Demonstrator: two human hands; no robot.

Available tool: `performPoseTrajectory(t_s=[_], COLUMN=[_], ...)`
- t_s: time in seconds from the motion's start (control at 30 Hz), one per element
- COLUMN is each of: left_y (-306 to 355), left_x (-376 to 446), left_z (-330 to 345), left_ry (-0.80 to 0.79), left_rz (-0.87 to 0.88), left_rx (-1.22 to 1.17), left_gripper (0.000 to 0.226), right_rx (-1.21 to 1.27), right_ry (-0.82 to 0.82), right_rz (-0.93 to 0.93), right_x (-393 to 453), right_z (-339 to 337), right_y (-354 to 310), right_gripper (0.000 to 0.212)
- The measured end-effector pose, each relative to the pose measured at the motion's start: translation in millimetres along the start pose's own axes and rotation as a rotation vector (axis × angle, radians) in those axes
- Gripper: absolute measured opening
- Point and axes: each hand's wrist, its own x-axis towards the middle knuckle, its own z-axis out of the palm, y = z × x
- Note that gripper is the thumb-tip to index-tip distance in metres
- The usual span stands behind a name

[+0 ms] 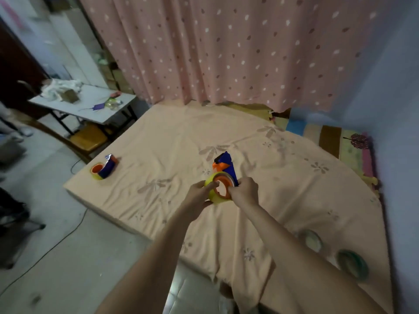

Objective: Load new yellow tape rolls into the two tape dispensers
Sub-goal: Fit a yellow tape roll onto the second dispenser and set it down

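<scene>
At about 9 o'clock on the bed [172, 141], near its left edge, the first dispenser [104, 169] lies with a yellow roll already on its orange hub. In the middle, the left hand [199, 197] curls around the yellow tape roll [218, 189], its thumb on the rim. The right hand [244, 191] grips the blue second dispenser [225, 165] from the 3 o'clock side. The roll seems to sit partly on the orange hub. To seat it well, I think the left hand should push evenly all around while the right hand keeps the body steady. At 4 o'clock, two pale rolls [313, 240] lie apart, blurred.
</scene>
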Motion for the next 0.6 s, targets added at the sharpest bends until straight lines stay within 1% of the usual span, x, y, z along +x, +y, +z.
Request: performPoseTrajectory(t_s=[0.1, 0.23, 0.3, 0.43, 0.6], left_y=[-6.1, -14.1, -17.2, -18.5, -17.6], left_x=[-13.1, -30.4, -37.1, -38.2, -26.6], left_z=[-48.2, -106.8, -135.5, -197.7, -286.0], left_ry=[0.093, 0.184, 0.217, 0.244, 0.241], left_rz=[0.001, -0.022, -0.022, -0.010, 0.023], left_rx=[-0.030, -0.063, -0.092, -0.142, -0.209], left_gripper=[0.035, 0.032, 0.028, 0.020, 0.025], right_rx=[0.003, -0.030, -0.043, -0.067, -0.056], right_ry=[-0.097, -0.216, -0.252, -0.281, -0.273], right_rz=[-0.030, -0.052, -0.076, -0.112, -0.123], right_x=[-15.0, -37.3, -47.7, -61.1, -76.9], right_z=[41.5, 90.7, 115.0, 169.0, 250.9], right_y=[-14.9, -35.6, -48.1, -80.5, -124.5], right_gripper=[0.023, 0.013, 0.013, 0.015, 0.016])
